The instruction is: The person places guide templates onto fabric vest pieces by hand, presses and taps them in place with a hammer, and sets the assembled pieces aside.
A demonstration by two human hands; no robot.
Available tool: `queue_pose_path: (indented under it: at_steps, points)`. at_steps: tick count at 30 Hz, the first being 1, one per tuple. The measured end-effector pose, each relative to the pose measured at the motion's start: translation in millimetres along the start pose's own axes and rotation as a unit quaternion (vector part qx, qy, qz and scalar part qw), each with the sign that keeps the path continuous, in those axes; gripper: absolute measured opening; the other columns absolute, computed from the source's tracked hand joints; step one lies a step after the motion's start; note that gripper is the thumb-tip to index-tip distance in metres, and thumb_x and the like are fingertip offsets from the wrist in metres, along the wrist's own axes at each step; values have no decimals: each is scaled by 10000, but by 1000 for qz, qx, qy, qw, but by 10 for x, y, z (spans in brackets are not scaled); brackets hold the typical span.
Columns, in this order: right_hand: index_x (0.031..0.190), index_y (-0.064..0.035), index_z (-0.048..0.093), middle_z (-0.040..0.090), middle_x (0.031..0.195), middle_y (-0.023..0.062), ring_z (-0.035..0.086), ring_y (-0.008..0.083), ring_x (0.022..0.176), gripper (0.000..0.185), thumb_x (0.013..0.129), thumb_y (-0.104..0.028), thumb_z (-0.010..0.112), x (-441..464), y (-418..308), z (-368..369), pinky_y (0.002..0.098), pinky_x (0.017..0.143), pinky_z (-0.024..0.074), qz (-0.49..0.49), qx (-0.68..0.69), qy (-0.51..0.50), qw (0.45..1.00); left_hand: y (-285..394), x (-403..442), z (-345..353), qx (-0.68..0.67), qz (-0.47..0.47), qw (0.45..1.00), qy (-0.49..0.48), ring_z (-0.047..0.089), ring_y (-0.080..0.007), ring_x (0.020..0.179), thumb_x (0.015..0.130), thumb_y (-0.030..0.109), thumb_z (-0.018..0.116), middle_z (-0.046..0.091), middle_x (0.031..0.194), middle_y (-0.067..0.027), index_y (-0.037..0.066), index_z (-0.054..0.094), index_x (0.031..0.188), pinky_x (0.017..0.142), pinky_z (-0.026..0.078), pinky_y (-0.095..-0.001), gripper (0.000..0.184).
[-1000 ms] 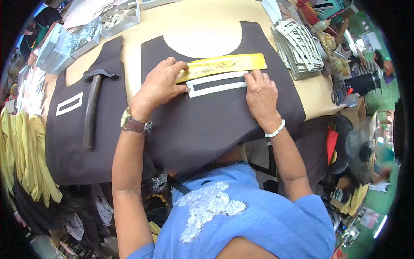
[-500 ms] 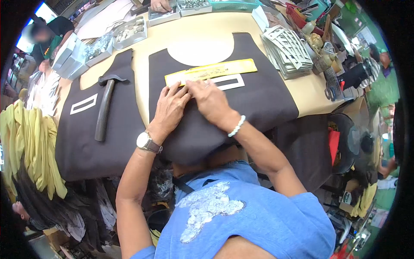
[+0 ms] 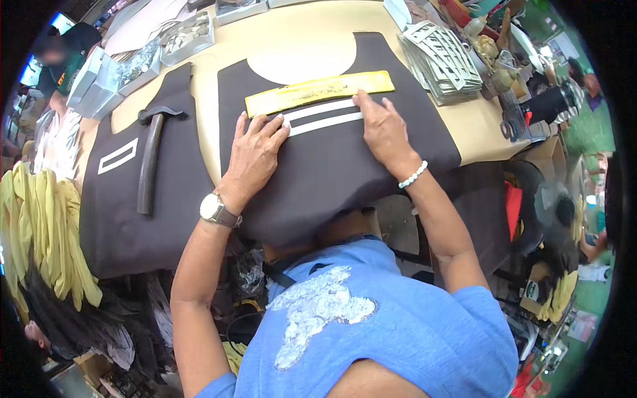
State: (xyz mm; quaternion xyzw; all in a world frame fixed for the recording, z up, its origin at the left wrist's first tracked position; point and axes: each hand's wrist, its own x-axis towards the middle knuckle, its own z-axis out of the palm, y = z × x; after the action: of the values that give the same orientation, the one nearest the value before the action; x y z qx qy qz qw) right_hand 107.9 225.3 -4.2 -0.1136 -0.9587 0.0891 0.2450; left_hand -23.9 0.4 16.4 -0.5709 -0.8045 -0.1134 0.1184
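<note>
Head view: white frame (image 3: 326, 124) on dark cloth (image 3: 298, 176), 12 o'clock of picture centre; yellow strip (image 3: 318, 92) just beyond. Left hand (image 3: 255, 154) at frame's 8 o'clock, fingers parted, touching its end. Right hand (image 3: 385, 129), 3 o'clock, fingers curled; pinching or not, cannot tell.

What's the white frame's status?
Left hand, right hand at opposite ends of white frame. Frame flat on dark panel, beside yellow strip. Hammer clear, off to the left.
</note>
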Motion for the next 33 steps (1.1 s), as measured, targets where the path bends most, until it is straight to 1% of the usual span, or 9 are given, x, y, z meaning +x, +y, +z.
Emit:
queue_pose_path:
  at_steps: [7,8,11,14,16,17,22,31,33]
  points:
    - [1216,14,480,661,937,163,641,282,867,370,861,-51,398,107,160,-96,490,938,383,66,-110,-15,992,-34,-66,-13,-34,4,999,-4,439,-266,1204,826,9,468,554,1242,-74,89,577,1145,1053,275,-520,346]
    - [1207,18,505,658,928,176,639,276,869,392,830,-36,412,137,203,-167,478,904,378,125,-110,-36,985,-46,-64,-21,-38,0,999,-21,420,-268,1229,839,22,464,545,1258,-77,97,568,1157,1055,272,-525,342]
    - [1188,41,525,655,943,180,633,280,869,389,824,-39,414,205,78,-205,455,879,378,99,-101,9,990,-53,-54,-51,-59,-2,998,-30,405,-270,1244,843,25,461,529,1283,-71,102,566,1155,1057,271,-524,338]
    - [1144,35,556,645,887,182,626,291,798,364,808,-31,431,184,-575,-25,442,821,439,-33,-13,24,999,-64,-53,-60,-64,0,997,-47,385,-275,1268,831,13,465,515,1306,-65,134,568,1190,1069,238,-547,393]
    - [1156,39,524,634,931,143,623,268,889,368,813,-73,455,56,-993,189,456,922,414,-100,-26,-20,994,-66,-60,-74,-58,4,997,-51,373,-280,1280,812,-1,468,513,1309,-66,146,570,1203,1073,215,-564,430]
    - [1200,52,487,632,1018,163,616,255,976,393,823,-55,458,-2,-1079,244,475,990,372,-77,10,-1,997,-67,-61,-75,-55,4,997,-51,365,-282,1289,799,-9,470,512,1310,-67,151,570,1208,1074,203,-574,450]
    - [1229,44,471,583,1184,193,569,251,1115,407,827,-7,431,-102,-795,93,487,996,372,-47,50,-48,997,-46,-47,-46,-17,4,998,-58,304,-295,1336,720,-62,473,506,1315,-64,143,591,1185,1084,163,-590,522]
    - [1209,4,496,643,1115,84,605,237,1048,366,851,3,422,-268,-2,-188,491,988,374,44,22,-20,999,110,16,-180,62,18,993,-96,270,-292,1353,725,-46,481,543,1216,-82,72,585,1163,1093,150,-580,465]
    - [1210,0,495,645,1110,81,608,236,1041,369,848,6,424,-260,129,-217,493,989,369,50,-18,-14,998,146,25,-153,70,29,995,-69,283,-298,1343,728,-26,485,552,1160,-109,25,609,1080,1093,152,-580,377]
